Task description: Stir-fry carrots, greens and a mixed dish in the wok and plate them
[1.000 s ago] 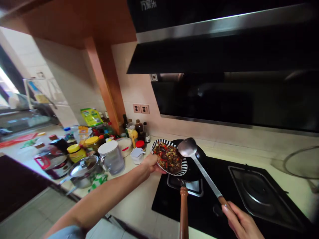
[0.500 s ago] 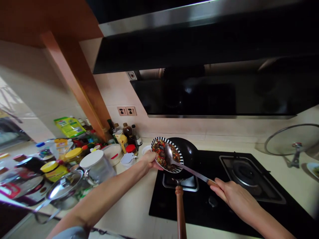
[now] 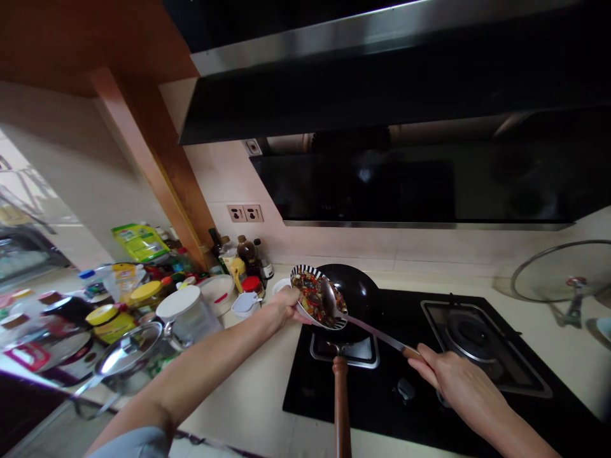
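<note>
Striped bowl [image 3: 304,270] is held tilted over the left side of the stove [image 3: 315,397], above the wok [image 3: 358,286]. Its left edge is pinched by the left hand [image 3: 287,306], thumb at the rim; the fingers underneath are partly hidden. Chopped food [image 3: 308,294] with red bits is contained in it.

Ladle [image 3: 370,327] is gripped by the right hand [image 3: 443,367], fingers wrapped round the wooden end. Ladle head is dipped into the bowl, against the food, toward the right edge.

Wok's far edge is seen behind the bowl; its near edge is mostly blocked. Wok handle [image 3: 340,401] is pointed at the person, past the stove's front edge.

Clearance: bare stove top is left between the wok and the right burner [image 3: 470,337]. Bare bench [image 3: 238,388] is left beside the stove's left edge, crossed above by the left forearm. Further left it's tight: pitcher [image 3: 191,315], lidded pot [image 3: 128,356] and jars [image 3: 109,323] are packed close. Far right, glass lid [image 3: 544,280] is stood near the wall.
</note>
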Motion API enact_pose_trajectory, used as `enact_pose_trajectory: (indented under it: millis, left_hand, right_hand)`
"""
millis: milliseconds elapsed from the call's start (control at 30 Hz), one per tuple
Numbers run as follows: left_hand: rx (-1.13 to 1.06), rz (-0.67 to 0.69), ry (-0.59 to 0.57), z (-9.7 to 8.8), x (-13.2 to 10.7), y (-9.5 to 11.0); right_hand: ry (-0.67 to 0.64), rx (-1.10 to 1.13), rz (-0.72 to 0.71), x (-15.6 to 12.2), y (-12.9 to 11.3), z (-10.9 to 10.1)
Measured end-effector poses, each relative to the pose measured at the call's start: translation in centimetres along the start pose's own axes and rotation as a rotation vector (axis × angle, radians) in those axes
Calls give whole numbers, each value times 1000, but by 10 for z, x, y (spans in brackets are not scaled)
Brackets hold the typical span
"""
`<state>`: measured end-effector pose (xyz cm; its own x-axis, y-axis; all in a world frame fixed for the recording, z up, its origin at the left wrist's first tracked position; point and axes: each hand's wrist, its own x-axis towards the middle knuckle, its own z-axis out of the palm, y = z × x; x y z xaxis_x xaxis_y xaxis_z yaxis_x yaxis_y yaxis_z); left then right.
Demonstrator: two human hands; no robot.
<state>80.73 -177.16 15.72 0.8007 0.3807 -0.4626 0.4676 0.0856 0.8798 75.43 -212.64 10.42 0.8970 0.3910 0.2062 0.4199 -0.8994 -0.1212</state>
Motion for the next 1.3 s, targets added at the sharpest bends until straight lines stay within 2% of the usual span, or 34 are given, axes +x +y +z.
enact_pose_trajectory:
  millis: [167,267,367,500,600,700,900,1000,1167,1300]
  left_hand:
    - [41,12,26,1,-1,4]
    - [49,11,32,0,0,6]
    - [46,3,45,-1,0,7]
    - [42,-8,48,1,1,8]
    - [46,-14,49,2,2,9]
    - [50,-16,47,3,3,9]
    - [65,6,35,0,0,9]
    - [80,33,38,-5,-4,11]
    - [84,72,65,-13,-8,13]
    - [98,149,79,-17,-11,16]
  right_hand:
    - [4,14,35,-3,17,8]
    - [-22,215,58,-5,23,8]
    - [-90,446,39,-3,13,0]
    - [-169,529,-19,7,-13,-12]
    - [-179,515,-48,14,-26,-12]
    - [-162,408,-32,19,-31,-9]
    - [-106,74,-40,22,-29,0]
    - [-78,-15,-58,20,-24,9]
    - [-52,-31,-32,21,-13,21]
    - [-49,67,54,22,-3,18]
